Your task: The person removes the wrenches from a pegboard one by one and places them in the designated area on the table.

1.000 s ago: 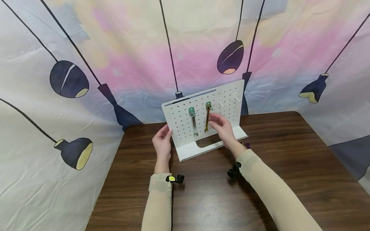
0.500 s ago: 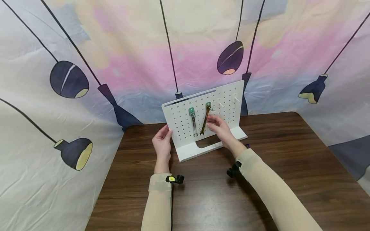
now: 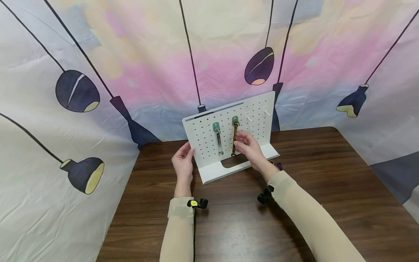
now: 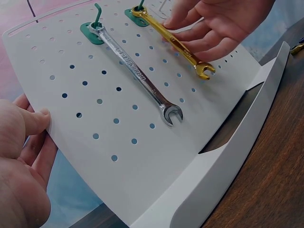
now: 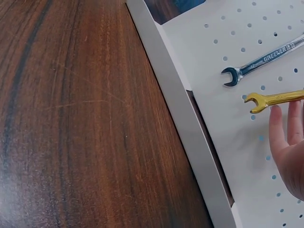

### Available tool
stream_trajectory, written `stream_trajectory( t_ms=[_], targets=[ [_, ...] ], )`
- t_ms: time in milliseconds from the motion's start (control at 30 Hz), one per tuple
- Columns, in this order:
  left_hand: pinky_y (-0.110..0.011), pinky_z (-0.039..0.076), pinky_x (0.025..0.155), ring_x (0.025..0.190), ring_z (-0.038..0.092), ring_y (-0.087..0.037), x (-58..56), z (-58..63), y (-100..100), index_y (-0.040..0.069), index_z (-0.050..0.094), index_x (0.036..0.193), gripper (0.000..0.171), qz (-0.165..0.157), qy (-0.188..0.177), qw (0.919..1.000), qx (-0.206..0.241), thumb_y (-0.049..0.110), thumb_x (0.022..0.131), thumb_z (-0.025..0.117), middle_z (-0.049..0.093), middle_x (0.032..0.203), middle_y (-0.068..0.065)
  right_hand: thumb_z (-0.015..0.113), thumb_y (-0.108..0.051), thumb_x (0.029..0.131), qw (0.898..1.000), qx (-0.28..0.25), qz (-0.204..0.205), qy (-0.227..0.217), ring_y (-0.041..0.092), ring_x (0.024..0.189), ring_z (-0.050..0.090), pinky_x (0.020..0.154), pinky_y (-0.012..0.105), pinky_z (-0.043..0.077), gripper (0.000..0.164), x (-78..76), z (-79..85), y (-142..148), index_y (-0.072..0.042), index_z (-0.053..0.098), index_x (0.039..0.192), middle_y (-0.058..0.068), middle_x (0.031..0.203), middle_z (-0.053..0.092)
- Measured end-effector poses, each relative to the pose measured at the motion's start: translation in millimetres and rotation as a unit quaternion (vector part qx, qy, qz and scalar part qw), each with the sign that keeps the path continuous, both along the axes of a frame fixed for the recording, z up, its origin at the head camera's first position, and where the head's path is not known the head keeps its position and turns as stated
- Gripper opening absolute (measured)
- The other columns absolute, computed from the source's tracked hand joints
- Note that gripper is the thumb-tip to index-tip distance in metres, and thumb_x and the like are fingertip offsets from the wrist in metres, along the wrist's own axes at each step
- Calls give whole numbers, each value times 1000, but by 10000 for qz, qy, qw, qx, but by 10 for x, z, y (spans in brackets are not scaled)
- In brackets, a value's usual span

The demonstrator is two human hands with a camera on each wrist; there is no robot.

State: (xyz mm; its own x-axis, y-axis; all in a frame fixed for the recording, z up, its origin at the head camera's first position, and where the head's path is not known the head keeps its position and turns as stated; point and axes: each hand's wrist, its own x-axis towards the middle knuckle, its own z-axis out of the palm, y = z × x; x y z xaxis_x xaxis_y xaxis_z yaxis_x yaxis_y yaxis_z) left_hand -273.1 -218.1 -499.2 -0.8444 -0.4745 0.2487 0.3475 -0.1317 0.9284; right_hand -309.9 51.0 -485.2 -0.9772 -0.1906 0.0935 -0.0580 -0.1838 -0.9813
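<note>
A white pegboard [image 3: 203, 140] stands tilted back on its foot on the table. My left hand [image 3: 183, 162] holds its left edge, thumb on the front face and fingers behind. A silver combination wrench [image 4: 135, 71] hangs by its ring end from a green hook [image 4: 90, 34]. To the right of it, a gold combination wrench [image 4: 176, 43] hangs the same way from a second green hook [image 4: 136, 18]. My right hand [image 3: 249, 147] is beside the gold wrench, its fingers loosely extended and fingertips right at the shank. The wrench's open end points down.
Two pale hooks [image 3: 250, 119] with nothing on them are fixed to the board's upper right. A small purple item [image 3: 279, 166] shows on the dark wooden table [image 3: 229, 225], partly hidden behind my right wrist. A painted cloth [image 3: 157, 72] hangs close behind the board.
The gold wrench's lower end swung left half a second ago and now hangs nearly straight down again. My right hand shifted slightly with it. My left hand stays on the board's edge.
</note>
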Motion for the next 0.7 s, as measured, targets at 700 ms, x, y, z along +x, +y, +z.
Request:
stream_trajectory(
  t_ms=[700],
  targets=[
    [-24,58,90,100,73,-15,26,47,25,-8,75,123,28,18,-179,9998,50,-9,95,76,81,106,-1,68,-8,104,9992,389,-57,12,17,110,63,91,31,55,47,88,21,114,0,53,148,22,137,61]
  ],
)
